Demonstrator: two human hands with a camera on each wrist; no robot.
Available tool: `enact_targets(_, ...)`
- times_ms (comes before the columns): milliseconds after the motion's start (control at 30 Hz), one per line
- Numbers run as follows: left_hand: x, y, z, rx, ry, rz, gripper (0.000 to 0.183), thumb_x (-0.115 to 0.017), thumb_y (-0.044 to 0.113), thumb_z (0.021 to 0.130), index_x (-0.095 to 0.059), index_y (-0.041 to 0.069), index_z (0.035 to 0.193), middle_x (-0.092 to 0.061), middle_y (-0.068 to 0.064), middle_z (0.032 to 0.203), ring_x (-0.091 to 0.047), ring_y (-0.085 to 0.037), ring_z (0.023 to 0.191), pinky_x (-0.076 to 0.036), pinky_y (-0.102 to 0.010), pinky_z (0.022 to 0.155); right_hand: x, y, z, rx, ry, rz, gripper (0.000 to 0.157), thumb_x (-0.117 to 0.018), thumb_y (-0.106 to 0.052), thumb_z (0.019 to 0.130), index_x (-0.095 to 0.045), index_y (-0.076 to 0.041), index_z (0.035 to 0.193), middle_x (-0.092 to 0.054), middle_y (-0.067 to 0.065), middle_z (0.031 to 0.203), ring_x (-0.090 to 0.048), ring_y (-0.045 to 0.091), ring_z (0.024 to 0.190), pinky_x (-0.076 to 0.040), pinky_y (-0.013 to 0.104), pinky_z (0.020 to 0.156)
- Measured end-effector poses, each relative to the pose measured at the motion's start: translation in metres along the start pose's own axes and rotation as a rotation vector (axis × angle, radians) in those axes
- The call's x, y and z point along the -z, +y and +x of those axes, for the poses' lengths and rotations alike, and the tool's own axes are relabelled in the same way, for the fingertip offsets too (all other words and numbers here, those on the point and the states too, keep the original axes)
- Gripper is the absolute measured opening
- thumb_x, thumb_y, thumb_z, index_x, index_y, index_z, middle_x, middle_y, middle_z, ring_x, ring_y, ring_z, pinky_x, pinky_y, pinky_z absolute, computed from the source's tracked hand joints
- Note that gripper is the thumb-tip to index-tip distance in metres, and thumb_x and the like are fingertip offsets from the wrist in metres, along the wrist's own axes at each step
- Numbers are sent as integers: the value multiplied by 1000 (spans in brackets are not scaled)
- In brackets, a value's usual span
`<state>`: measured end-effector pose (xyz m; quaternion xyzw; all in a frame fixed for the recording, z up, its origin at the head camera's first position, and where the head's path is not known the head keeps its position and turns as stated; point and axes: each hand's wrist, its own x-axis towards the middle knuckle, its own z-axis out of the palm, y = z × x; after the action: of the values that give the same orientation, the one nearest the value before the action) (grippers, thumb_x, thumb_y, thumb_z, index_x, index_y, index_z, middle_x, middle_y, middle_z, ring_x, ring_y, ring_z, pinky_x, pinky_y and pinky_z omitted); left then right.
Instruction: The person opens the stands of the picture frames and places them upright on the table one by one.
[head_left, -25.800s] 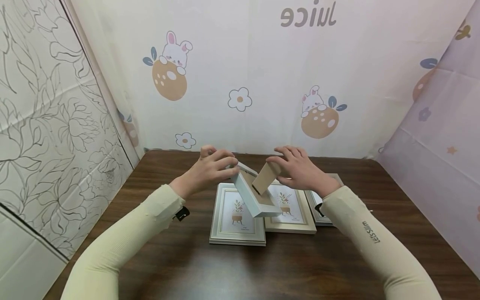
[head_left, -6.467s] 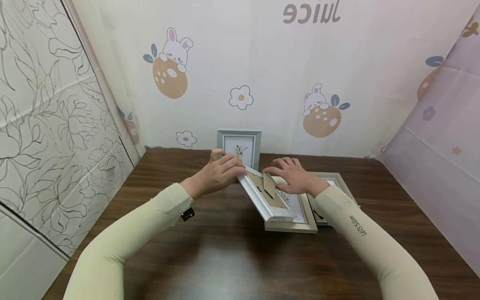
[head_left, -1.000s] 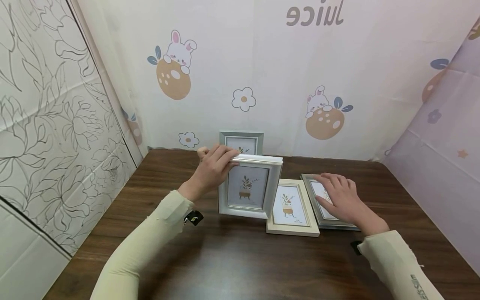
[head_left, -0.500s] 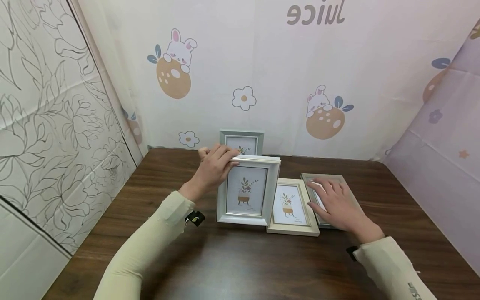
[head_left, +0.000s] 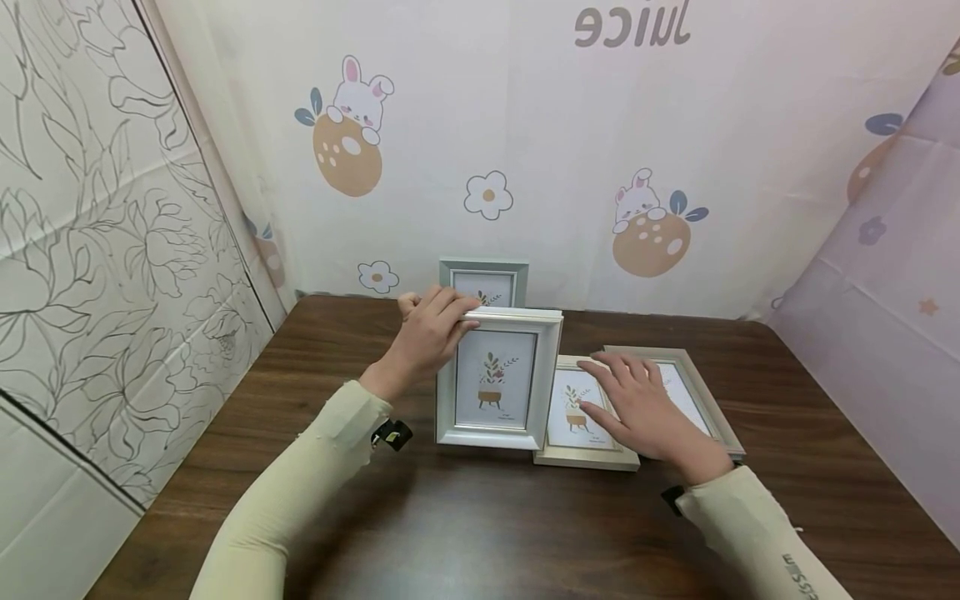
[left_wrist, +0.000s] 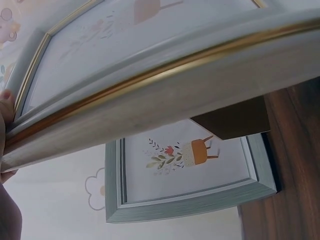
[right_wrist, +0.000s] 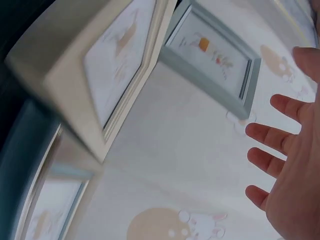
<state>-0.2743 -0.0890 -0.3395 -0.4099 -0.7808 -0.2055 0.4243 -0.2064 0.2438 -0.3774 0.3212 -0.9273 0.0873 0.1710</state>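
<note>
My left hand grips a white photo frame by its top left corner. The frame stands nearly upright, picture side towards me. Behind it, in the left wrist view, juts a brown stand flap. My right hand, fingers spread and holding nothing, hovers over a cream photo frame lying face up. To the right lies a grey photo frame, partly covered by that hand. A grey-green photo frame stands at the back, its lower part hidden by the white one.
Everything is on a dark brown wooden table. A printed curtain hangs along the table's back edge. On the left is a white panel with line-drawn flowers.
Over the last second my right hand moved left, from the grey frame to above the cream one. The white frame came down slightly. Earlier, my right hand was at its back flap.
</note>
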Motion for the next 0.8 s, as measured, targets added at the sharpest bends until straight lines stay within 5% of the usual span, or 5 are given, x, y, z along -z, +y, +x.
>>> enact_targets(200,-1,2,0,8,-6,-7,23,-69,15,90,-67,4,109,-62,-8,100,-48,-25,86,-21,-52,76,-8,-14,10,28,51,28,56,-50,-44,102,-45,-5,142,-45,22,140,-39,44,125,-23,63,99)
enact_targets(533,-1,3,1,24,9,-26,24,-70,14,89,-66,3,110,-63,-9,99,-48,-25,85,-21,-52,76,-24,-31,23,36,146,8,76,-21,-60,104,-49,4,134,-45,25,139,-40,43,122,-24,63,100)
enact_targets(800,3,0,-4,56,-15,-22,24,-68,15,91,-66,4,113,-63,-8,101,-48,-26,87,-21,-53,78,-27,-41,29,8,78,38,52,-60,-30,98,-48,7,132,-44,26,139,-38,41,127,-22,60,101)
